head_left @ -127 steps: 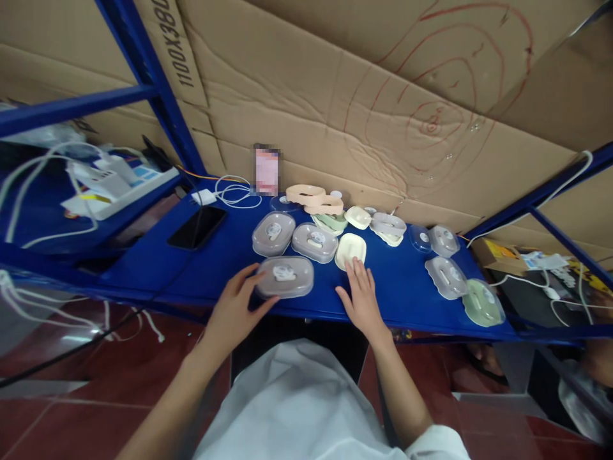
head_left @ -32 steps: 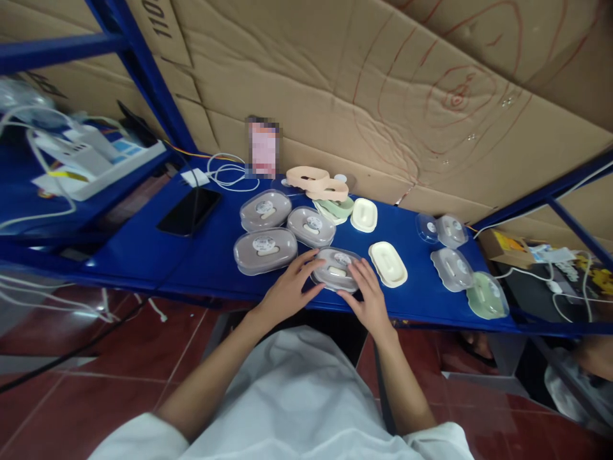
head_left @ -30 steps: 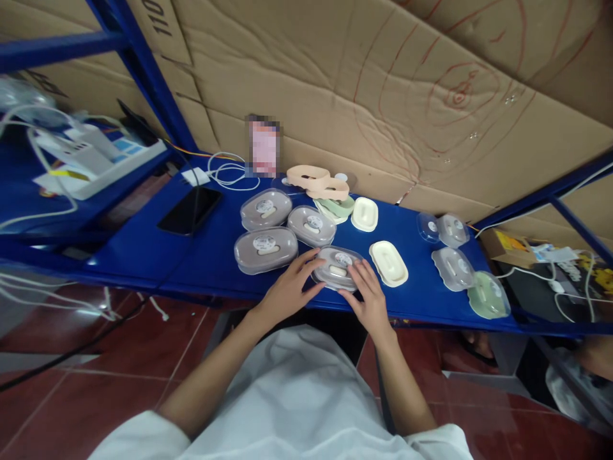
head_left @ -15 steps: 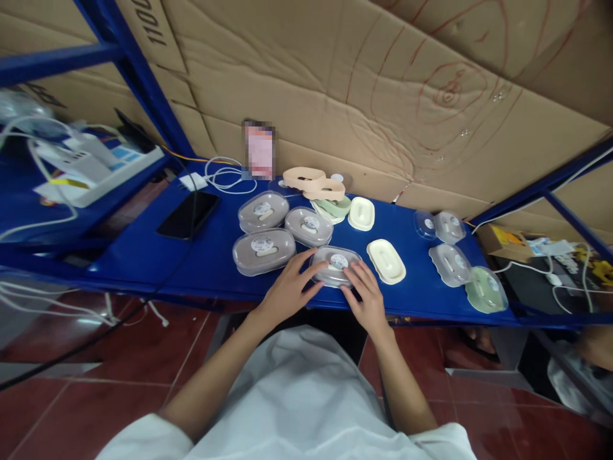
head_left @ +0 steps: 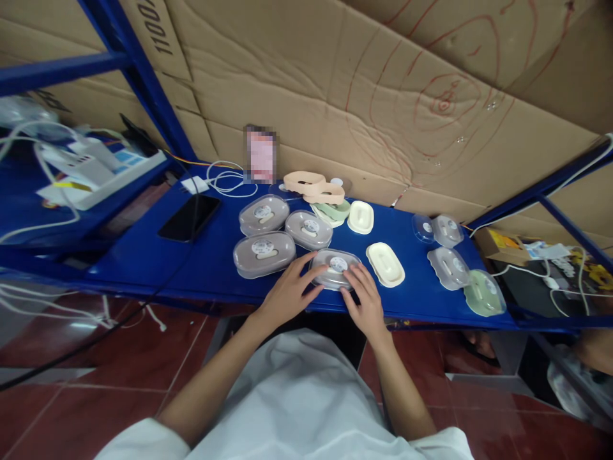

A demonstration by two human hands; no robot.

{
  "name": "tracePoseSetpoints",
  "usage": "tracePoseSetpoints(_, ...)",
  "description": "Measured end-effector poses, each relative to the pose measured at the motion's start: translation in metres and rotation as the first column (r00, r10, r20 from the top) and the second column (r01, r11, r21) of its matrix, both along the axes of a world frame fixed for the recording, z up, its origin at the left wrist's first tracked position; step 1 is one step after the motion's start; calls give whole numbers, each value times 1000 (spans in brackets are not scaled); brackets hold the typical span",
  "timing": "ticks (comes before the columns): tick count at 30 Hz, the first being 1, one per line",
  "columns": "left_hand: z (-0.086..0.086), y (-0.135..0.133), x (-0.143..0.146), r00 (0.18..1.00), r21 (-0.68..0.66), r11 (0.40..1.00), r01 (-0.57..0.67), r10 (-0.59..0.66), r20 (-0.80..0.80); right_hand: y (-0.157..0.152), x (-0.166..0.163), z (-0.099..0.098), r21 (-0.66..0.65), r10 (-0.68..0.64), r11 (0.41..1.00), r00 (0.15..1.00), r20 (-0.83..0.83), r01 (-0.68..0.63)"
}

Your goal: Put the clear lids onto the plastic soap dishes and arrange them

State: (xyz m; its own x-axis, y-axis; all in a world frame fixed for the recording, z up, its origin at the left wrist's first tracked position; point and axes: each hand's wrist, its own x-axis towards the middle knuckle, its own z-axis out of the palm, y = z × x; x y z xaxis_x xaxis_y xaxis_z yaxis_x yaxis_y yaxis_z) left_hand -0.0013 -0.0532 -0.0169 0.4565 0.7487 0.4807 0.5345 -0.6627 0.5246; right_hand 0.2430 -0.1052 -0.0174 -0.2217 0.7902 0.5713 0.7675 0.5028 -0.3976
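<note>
Shirt (head_left: pixel 292 396) pale bluish-white, loose, softly creased, bottom centre. Left sleeve (head_left: pixel 146 441), lower left, and right sleeve (head_left: pixel 443 443), lower right: same colour, wide. Left hand (head_left: pixel 288 291), right hand (head_left: pixel 366 303) bare.

Glossy clear plastic is seen on the case (head_left: pixel 334 273) at frame centre, creased matt cardboard (head_left: pixel 287 83) across the top.

Blue table (head_left: pixel 211 275), grey lidded boxes (head_left: pixel 309 230), cream trays (head_left: pixel 385 265), black phone (head_left: pixel 182 220)
</note>
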Motion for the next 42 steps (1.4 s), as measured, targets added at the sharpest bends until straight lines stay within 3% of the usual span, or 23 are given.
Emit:
tracePoseSetpoints(6, 6, -2, 0, 1000, 63, 998, -18, 18, 7, -1, 14, 8, -19, 46, 999, 999, 27, -46)
tracePoseSetpoints(9, 9, -4, 0, 1000, 69, 997, -25, 25, 8, 0, 47, 10, 28, -138, 990, 986, 92, 136)
tracePoseSetpoints(12, 11, -5, 0, 1000, 51, 999, -16, 16, 12, 1, 85, 5, 32, -378, 925, 913, 153, 378)
tracePoseSetpoints(16, 11, -4, 0, 1000, 43, 999, -16, 15, 20, 7, 115, -2, -82, -331, 933, 925, 188, 351)
tracePoseSetpoints(24, 8, -4, 2, 998, 66, 997, -41, 44, -35, 30, 109, -1, -78, -384, 910, 899, 209, 407)
tracePoseSetpoints(28, 11, -5, 26, 986, 118, 988, -102, 117, -123, 15, 108, 3, -33, -476, 875, 869, 132, 484)
tracePoseSetpoints(31, 15, 9, 58, 983, 72, 996, -49, 61, -175, -10, 117, 11, 18, -522, 853, 853, -7, 522)
tracePoseSetpoints(35, 23, 43, 99, 980, -18, 991, 131, -132, -150, -43, 126, 23, -8, -469, 883, 881, -54, 470)
tracePoseSetpoints(37, 27, 53, 107, 973, -3, 979, 204, -203, -112, -53, 123, 24, -33, -417, 909, 908, -43, 416)
tracePoseSetpoints(42, 24, 37, 79, 972, 79, 973, 219, -210, -107, -45, 100, 14, -129, -197, 971, 979, 41, 201)
